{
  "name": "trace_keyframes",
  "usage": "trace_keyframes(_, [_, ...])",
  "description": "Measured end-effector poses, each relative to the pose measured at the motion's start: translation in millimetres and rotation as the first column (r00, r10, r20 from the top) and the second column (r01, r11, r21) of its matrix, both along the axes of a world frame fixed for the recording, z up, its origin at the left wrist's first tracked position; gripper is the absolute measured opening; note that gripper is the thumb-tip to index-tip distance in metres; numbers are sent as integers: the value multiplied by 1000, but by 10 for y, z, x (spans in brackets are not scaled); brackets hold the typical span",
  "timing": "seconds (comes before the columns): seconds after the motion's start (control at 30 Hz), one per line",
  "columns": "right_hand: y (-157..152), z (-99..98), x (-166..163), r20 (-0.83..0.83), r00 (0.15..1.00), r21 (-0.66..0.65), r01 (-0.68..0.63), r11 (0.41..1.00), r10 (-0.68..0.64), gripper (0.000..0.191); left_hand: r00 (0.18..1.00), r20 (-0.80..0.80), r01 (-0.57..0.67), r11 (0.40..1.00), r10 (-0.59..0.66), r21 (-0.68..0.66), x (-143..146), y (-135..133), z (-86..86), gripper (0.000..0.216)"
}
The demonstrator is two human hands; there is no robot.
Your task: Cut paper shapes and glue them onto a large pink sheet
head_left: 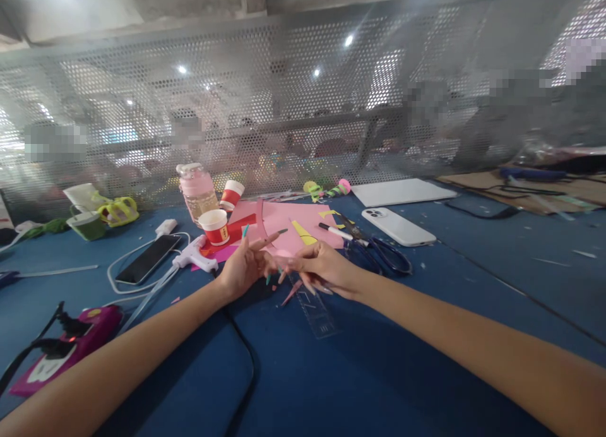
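Both my hands meet over the blue table (426,336) in front of a pink paper sheet (288,225). My left hand (243,266) has its fingers apart, some stretched toward the sheet, and it touches a small pale pink paper piece (285,254). My right hand (322,266) is curled in a pinch on that same piece. A clear plastic ruler (318,312) lies under my right hand, and a thin pink paper strip (291,293) lies beside it. Scissors (379,251) and a black marker (337,232) lie just right of the sheet.
A white glue gun (194,255) and a red-and-white paper cup (215,227) sit left of the sheet. A black phone (148,259), a white phone (398,227), a pink bottle (196,194), a white tablet (402,191) and a magenta device (71,348) lie around. Perforated metal screen (303,108) behind.
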State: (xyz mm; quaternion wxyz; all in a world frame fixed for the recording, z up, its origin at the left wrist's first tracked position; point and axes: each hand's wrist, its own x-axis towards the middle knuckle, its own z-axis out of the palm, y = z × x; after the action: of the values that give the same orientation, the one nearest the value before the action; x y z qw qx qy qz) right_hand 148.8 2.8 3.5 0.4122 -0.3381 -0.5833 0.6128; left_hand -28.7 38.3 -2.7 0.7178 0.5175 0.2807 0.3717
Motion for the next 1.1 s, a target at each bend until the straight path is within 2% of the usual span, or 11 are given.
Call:
trace_keyframes(0.1, [27, 28, 38, -153, 987, -75, -63, 995, 51, 29, 995, -90, 66, 982, -51, 176, 11, -50, -15, 54])
trace_keyframes(0.17, [53, 46, 80, -240, 966, -113, -125, 986, 95, 27, 974, -218, 131, 943, -65, 305, 20, -102, -12, 48])
trace_keyframes(0.23, [75, 56, 112, -297, 949, -148, -152, 977, 102, 27, 924, -381, 199, 894, -35, 401, 29, -150, 5, 40])
trace_keyframes(0.33, [95, 50, 121, -313, 950, -168, -70, 983, 14, 29, 834, -546, 271, 806, 76, 526, 38, -188, 36, 34])
trace_keyframes(0.43, [94, 28, 81, -284, 955, -163, 40, 986, -85, 34, 809, -561, 287, 714, 177, 639, 40, -188, 48, 40])
trace_keyframes(0.6, [41, -8, -3, -202, 966, -112, 139, 984, -159, 40, 831, -518, 350, 534, 201, 769, 43, -203, 34, 43])
trace_keyframes(0.67, [16, -19, -17, -114, 978, -55, 167, 984, -172, 47, 833, -517, 361, 516, 196, 777, 40, -222, 37, 43])
trace_keyframes(0.77, [-3, -27, -7, 37, 987, 68, 156, 985, -159, 66, 830, -533, 361, 572, 163, 736, 30, -246, 55, 47])
trace_keyframes(0.9, [4, -47, 46, 244, 956, 326, 77, 942, -162, 79, 848, -520, 284, 745, 99, 604, 10, -239, 73, 52])
trace_keyframes(1.0, [28, -82, 102, 442, 860, 586, -60, 808, -256, 76, 884, -464, 193, 865, 51, 462, -10, -187, 60, 47])
trace_keyframes(1.1, [54, -116, 147, 560, 749, 699, -196, 688, -355, 75, 939, -343, 83, 942, 36, 326, -29, -107, 24, 40])
